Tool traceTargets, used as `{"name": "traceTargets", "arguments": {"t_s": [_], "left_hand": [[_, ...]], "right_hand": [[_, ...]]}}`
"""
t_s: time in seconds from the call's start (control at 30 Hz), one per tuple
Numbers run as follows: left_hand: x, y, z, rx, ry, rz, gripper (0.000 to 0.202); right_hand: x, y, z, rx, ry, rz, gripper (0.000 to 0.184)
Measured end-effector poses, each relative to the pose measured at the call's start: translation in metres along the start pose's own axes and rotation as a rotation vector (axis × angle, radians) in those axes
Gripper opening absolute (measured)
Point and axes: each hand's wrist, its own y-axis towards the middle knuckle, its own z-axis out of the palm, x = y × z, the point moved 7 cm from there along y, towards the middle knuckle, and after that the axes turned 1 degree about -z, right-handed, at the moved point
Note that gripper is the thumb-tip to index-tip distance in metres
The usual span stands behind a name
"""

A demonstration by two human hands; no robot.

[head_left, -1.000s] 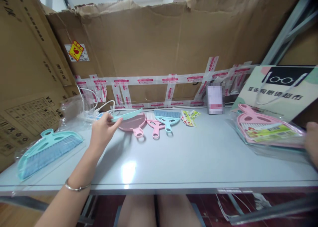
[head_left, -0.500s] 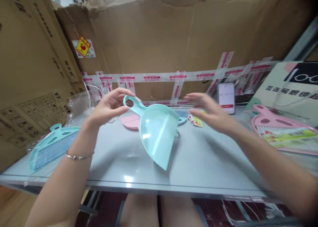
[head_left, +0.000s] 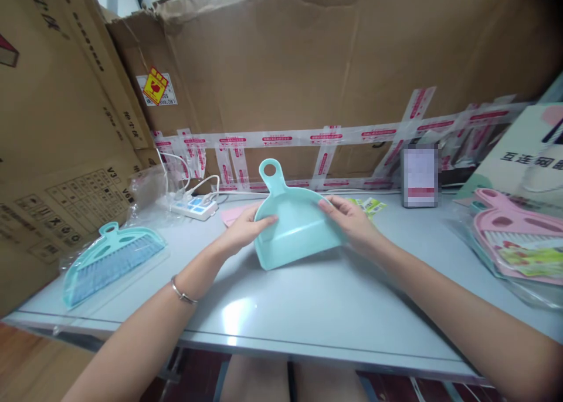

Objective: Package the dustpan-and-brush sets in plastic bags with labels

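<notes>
A mint-green dustpan (head_left: 297, 226) is held above the table, its looped handle pointing up and its wide edge toward me. My left hand (head_left: 246, 229) grips its left side, thumb on the inner face and fingers behind. On the right rim, my right hand (head_left: 352, 220) pinches with the thumb in front, its other fingers partly hidden. Behind the dustpan lies a pink piece (head_left: 233, 215), mostly covered from view. A green and yellow printed card (head_left: 372, 206) shows just beyond my right hand.
A bagged mint dustpan-and-brush set (head_left: 114, 264) lies at the left, with a power strip (head_left: 193, 207) behind it. Pink sets in plastic (head_left: 519, 232) lie at the right. A phone (head_left: 421, 176) stands before the large cardboard box (head_left: 272, 67). The table's front edge (head_left: 308, 352) is near my legs.
The dustpan has turned so its handle points up. My left hand has moved from the handle to its left side, and my right hand has come in and taken the right rim.
</notes>
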Motion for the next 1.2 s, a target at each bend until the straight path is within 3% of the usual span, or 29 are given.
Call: {"name": "traceTargets", "arguments": {"t_s": [0.07,0.13,0.23,0.33,0.47,0.53,0.6,0.7,0.77,0.83,0.9,1.0,1.1,1.2], "left_hand": [[0.005,0.001,0.0,-0.013,0.005,-0.048,0.039],[0.007,0.001,-0.001,0.001,0.035,-0.078,0.038],[0.007,-0.001,-0.001,0.038,0.086,-0.088,0.041],[0.004,-0.002,-0.002,0.052,0.126,-0.083,0.045],[0.0,-0.002,-0.004,0.056,0.128,-0.083,0.05],[0.0,-0.002,-0.007,0.055,0.112,-0.105,0.051],[0.002,-0.002,-0.01,0.046,0.088,-0.14,0.05],[0.005,-0.001,-0.012,0.01,0.058,-0.179,0.049],[0.007,-0.001,-0.012,-0.023,0.045,-0.186,0.047],[0.011,0.0,-0.009,-0.044,0.003,-0.201,0.044],[0.014,0.001,-0.003,-0.051,-0.064,-0.213,0.039],[0.015,0.003,0.003,-0.053,-0.118,-0.18,0.037],[0.013,0.005,0.005,-0.08,-0.1,-0.118,0.039],[0.009,0.006,0.009,-0.041,-0.094,-0.058,0.04]], "right_hand": [[-0.001,0.01,-0.017,-0.022,-0.162,-0.129,0.043],[-0.008,0.019,-0.03,-0.005,-0.484,-0.259,0.041],[-0.033,0.029,-0.035,0.12,-0.858,-0.364,0.033],[-0.049,0.032,-0.032,0.174,-0.936,-0.388,0.031],[-0.037,0.032,-0.029,0.134,-1.023,-0.444,0.018],[-0.019,0.03,-0.039,0.021,-1.043,-0.464,0.02],[0.006,0.026,-0.061,-0.209,-0.985,-0.474,0.022],[0.036,0.01,-0.1,-0.578,-0.603,-0.452,0.02],[0.041,0.005,-0.105,-0.602,-0.322,-0.413,0.022],[0.04,0.005,-0.085,-0.451,-0.2,-0.353,0.026],[0.034,0.001,-0.05,-0.272,-0.21,-0.289,0.027],[0.024,-0.01,0.003,-0.109,-0.255,-0.265,0.025],[0.018,-0.019,0.034,-0.053,-0.265,-0.312,0.024],[0.016,-0.02,0.04,-0.075,-0.27,-0.364,0.022]]}}
